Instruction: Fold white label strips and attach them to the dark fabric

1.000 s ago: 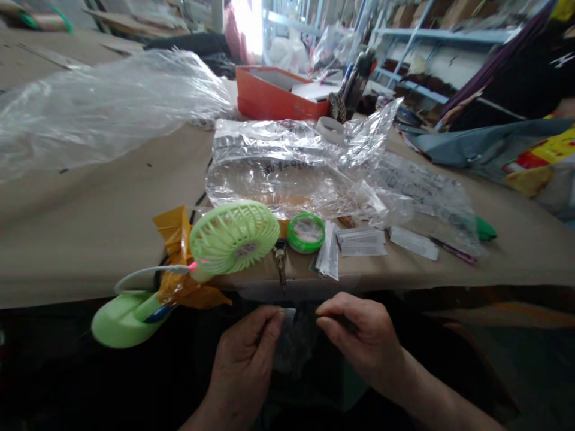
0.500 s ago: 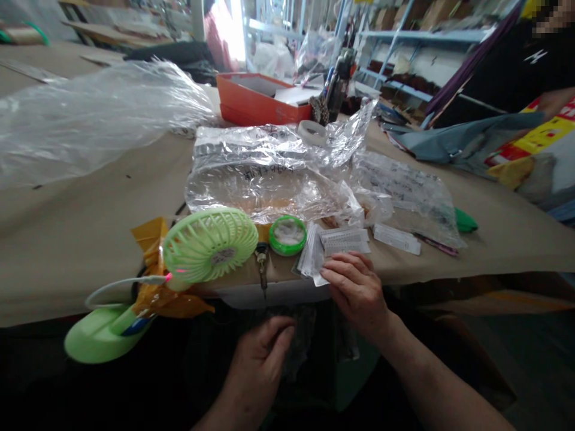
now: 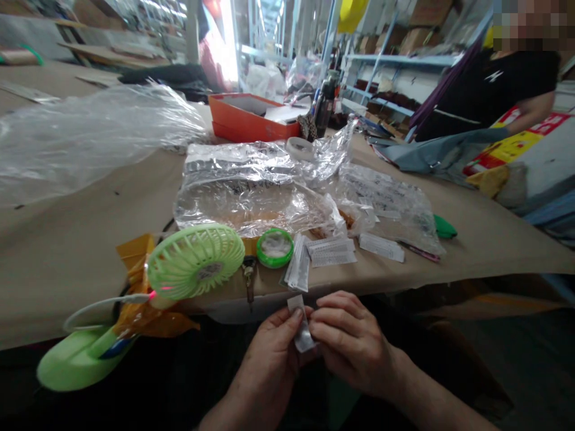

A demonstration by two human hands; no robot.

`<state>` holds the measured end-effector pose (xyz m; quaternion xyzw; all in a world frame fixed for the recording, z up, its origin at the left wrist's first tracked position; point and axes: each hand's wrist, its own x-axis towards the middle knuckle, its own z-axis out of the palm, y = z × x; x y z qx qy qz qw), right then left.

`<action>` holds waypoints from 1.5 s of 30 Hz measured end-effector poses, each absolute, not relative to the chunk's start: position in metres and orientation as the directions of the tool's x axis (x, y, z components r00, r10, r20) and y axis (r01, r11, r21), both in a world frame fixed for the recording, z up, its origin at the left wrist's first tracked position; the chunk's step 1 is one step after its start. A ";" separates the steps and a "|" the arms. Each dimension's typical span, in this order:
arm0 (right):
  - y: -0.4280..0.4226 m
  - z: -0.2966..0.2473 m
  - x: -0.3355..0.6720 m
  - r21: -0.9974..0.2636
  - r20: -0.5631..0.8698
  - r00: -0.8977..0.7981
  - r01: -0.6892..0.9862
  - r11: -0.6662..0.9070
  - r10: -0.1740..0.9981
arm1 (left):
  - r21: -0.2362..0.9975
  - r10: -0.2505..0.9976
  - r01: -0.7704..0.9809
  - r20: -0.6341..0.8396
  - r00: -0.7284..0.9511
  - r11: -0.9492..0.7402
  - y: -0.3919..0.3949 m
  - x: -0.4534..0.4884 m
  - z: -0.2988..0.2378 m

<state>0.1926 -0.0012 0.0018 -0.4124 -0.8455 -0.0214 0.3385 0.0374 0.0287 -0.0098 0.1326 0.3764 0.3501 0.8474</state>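
Note:
A small white label (image 3: pixel 302 328) is pinched under the thumb of my left hand (image 3: pixel 275 347), just below the table's front edge. My right hand (image 3: pixel 354 338) is closed beside it, its curled fingertips at the label's right edge; its thumb is hidden. Beyond my hands, a fanned stack of printed labels (image 3: pixel 298 266) and a second group of labels (image 3: pixel 332 252) lie near the table edge. More labels (image 3: pixel 381 247) rest farther right. A green round tub (image 3: pixel 275 248) with whitish contents stands left of the stack.
A green fan (image 3: pixel 196 261), bound with brown tape, stands at the table edge on the left. Clear plastic bags (image 3: pixel 251 197), a tape roll (image 3: pixel 300 148) and an orange box (image 3: pixel 251 120) lie behind. Another person (image 3: pixel 498 90) stands at the right.
My right hand has drawn back from the label stack to my left hand, and a label now sits in my left fingers. The view has tilted up and shifted right.

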 end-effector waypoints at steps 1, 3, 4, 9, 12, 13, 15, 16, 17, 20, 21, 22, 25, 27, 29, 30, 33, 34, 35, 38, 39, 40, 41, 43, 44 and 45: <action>0.005 0.003 0.198 -0.246 0.571 -0.397 0.753 0.611 0.719 | 0.500 0.681 -0.464 -0.573 0.457 0.731 0.028 0.037 -0.011; 0.019 0.004 0.209 -0.211 0.511 -0.304 0.863 0.460 0.804 | 0.518 0.656 -0.404 -0.624 0.425 0.754 0.026 0.036 -0.012; 0.024 0.004 0.214 -0.167 0.472 -0.260 0.912 0.374 0.843 | 0.527 0.651 -0.384 -0.634 0.417 0.759 0.026 0.035 -0.013; 0.032 -0.006 0.223 0.018 0.376 -0.220 0.973 0.230 0.900 | 0.535 0.641 -0.354 -0.628 0.440 0.767 0.022 0.034 -0.022; 0.028 -0.014 0.228 -0.014 0.466 -0.241 0.960 0.279 0.851 | 0.526 0.633 -0.353 -0.636 0.442 0.774 0.022 0.034 -0.026; 0.027 -0.016 0.230 -0.047 0.505 -0.237 0.952 0.301 0.830 | 0.523 0.627 -0.346 -0.639 0.445 0.779 0.022 0.034 -0.026; 0.025 -0.017 0.235 -0.142 0.576 -0.220 0.922 0.361 0.787 | 0.520 0.614 -0.327 -0.647 0.453 0.789 0.022 0.033 -0.023; 0.023 -0.017 0.235 -0.200 0.604 -0.204 0.897 0.395 0.770 | 0.517 0.606 -0.318 -0.648 0.460 0.795 0.022 0.033 -0.020; 0.021 -0.016 0.235 -0.256 0.626 -0.192 0.865 0.432 0.756 | 0.514 0.597 -0.308 -0.649 0.471 0.801 0.023 0.033 -0.017; 0.010 -0.011 0.224 -0.366 0.644 -0.240 0.737 0.568 0.727 | 0.485 0.562 -0.294 -0.635 0.530 0.824 0.025 0.033 -0.008; 0.006 -0.010 0.217 -0.375 0.638 -0.286 0.695 0.614 0.714 | 0.467 0.552 -0.303 -0.619 0.559 0.830 0.025 0.034 -0.006; 0.002 -0.009 0.211 -0.376 0.630 -0.334 0.659 0.652 0.701 | 0.449 0.549 -0.324 -0.595 0.587 0.833 0.026 0.034 -0.005; -0.006 -0.012 0.195 -0.353 0.605 -0.434 0.605 0.713 0.668 | 0.400 0.569 -0.406 -0.529 0.630 0.822 0.025 0.035 -0.007; -0.008 -0.017 0.192 -0.341 0.598 -0.464 0.591 0.731 0.654 | 0.391 0.583 -0.433 -0.519 0.625 0.812 0.023 0.035 -0.009; -0.007 -0.022 0.192 -0.332 0.590 -0.488 0.579 0.745 0.643 | 0.391 0.580 -0.429 -0.524 0.624 0.814 0.022 0.035 -0.011; -0.006 -0.023 0.193 -0.331 0.584 -0.499 0.575 0.748 0.641 | 0.393 0.573 -0.418 -0.524 0.630 0.819 0.022 0.035 -0.011; -0.007 -0.024 0.192 -0.329 0.567 -0.520 0.568 0.754 0.639 | 0.402 0.564 -0.398 -0.526 0.637 0.825 0.021 0.036 -0.009; -0.008 -0.023 0.192 -0.331 0.567 -0.521 0.565 0.756 0.638 | 0.405 0.563 -0.395 -0.529 0.635 0.825 0.021 0.036 -0.008; -0.009 -0.021 0.192 -0.335 0.569 -0.520 0.561 0.757 0.637 | 0.407 0.565 -0.394 -0.533 0.630 0.824 0.021 0.037 -0.008; -0.010 -0.014 0.202 -0.351 0.581 -0.488 0.572 0.741 0.652 | 0.422 0.565 -0.377 -0.566 0.600 0.824 0.020 0.035 -0.011; -0.008 -0.013 0.211 -0.348 0.585 -0.453 0.610 0.712 0.673 | 0.429 0.562 -0.365 -0.589 0.580 0.826 0.019 0.034 -0.013; -0.005 -0.012 0.221 -0.334 0.585 -0.399 0.675 0.658 0.706 | 0.432 0.537 -0.322 -0.614 0.579 0.842 0.019 0.033 -0.015; -0.001 -0.011 0.234 -0.305 0.583 -0.328 0.759 0.575 0.743 | 0.439 0.528 -0.298 -0.640 0.559 0.848 0.019 0.032 -0.018; 0.009 -0.011 0.262 -0.203 0.561 -0.147 0.930 0.307 0.814 | 0.436 0.508 -0.266 -0.673 0.538 0.859 0.019 0.032 -0.023; 0.013 -0.011 0.275 -0.137 0.544 -0.068 0.976 0.169 0.836 | 0.438 0.505 -0.258 -0.680 0.532 0.861 0.019 0.032 -0.024; 0.017 -0.011 0.286 -0.074 0.511 -0.014 0.995 0.060 0.859 | 0.437 0.501 -0.252 -0.686 0.528 0.864 0.018 0.033 -0.025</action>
